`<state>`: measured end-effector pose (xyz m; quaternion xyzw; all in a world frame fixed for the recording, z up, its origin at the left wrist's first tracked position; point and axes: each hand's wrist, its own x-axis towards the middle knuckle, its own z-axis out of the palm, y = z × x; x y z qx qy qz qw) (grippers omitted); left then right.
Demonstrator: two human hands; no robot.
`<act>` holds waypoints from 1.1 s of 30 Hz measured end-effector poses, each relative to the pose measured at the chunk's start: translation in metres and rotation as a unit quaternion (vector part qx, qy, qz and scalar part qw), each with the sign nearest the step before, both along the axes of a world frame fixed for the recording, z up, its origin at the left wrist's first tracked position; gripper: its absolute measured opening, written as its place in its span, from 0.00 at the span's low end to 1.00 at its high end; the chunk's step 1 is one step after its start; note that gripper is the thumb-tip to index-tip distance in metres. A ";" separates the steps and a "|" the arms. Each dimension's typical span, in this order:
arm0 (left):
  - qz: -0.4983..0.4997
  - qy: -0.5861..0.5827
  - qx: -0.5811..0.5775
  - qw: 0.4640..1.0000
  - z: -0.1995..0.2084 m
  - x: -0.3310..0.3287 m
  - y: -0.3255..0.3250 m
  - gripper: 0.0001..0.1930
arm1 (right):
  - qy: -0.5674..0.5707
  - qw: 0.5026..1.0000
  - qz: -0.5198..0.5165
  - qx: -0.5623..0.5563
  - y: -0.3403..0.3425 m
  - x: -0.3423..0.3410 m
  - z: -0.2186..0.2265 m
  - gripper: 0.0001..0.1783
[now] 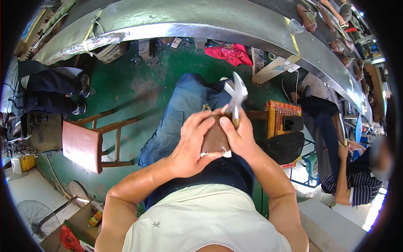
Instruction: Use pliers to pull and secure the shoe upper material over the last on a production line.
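Note:
A brown leather shoe piece (216, 136), rounded and with white material along its near edge, is held over my lap. My left hand (191, 143) is wrapped round its left side, with the thumb below the near edge. My right hand (243, 136) presses its thumb on the right side of the piece. The same hand also keeps hold of a hammer (238, 90), whose shiny metal head points up and away from me. My fingers hide the far end of the piece and part of the hammer's handle.
A long metal-edged bench (176, 30) crosses the far side, with brown shoes (308, 19) at right. A wooden stool (84, 147) stands left; a seat with a phone (293, 123) and black bag (285, 148) stands right. Other people sit at both sides. A fan (37, 222) is lower left.

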<state>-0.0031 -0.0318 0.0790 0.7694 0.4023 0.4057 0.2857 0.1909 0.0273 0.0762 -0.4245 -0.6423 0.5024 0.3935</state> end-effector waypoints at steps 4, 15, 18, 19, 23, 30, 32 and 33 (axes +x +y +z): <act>-0.008 -0.036 0.057 0.998 0.004 0.007 -0.024 0.42 | 0.070 0.993 0.009 0.098 -0.030 0.009 0.005 0.14; -0.009 -0.024 0.283 0.959 -0.008 0.010 -0.050 0.15 | 0.077 0.965 0.077 0.238 -0.075 0.031 0.021 0.21; -0.023 -0.022 0.279 0.960 -0.009 0.010 -0.051 0.13 | 0.054 0.960 0.098 0.256 -0.078 0.037 0.021 0.16; -0.034 -0.023 0.286 0.958 -0.011 0.011 -0.051 0.11 | 0.051 0.953 0.099 0.281 -0.079 0.038 0.018 0.14; -0.020 -0.027 0.282 0.959 -0.010 0.014 -0.046 0.14 | 0.058 0.952 0.091 0.288 -0.076 0.040 0.015 0.13; -0.041 -0.072 -0.165 0.983 -0.060 -0.003 -0.032 0.45 | 0.107 0.992 -0.063 0.015 -0.053 0.038 0.003 0.30; -0.065 -0.157 -0.307 0.936 -0.081 -0.005 -0.023 0.50 | 0.075 0.993 -0.081 -0.038 -0.030 0.035 -0.001 0.27; -0.068 -0.155 -0.297 0.940 -0.080 -0.005 -0.013 0.50 | 0.051 0.994 -0.082 -0.059 -0.020 0.036 -0.006 0.26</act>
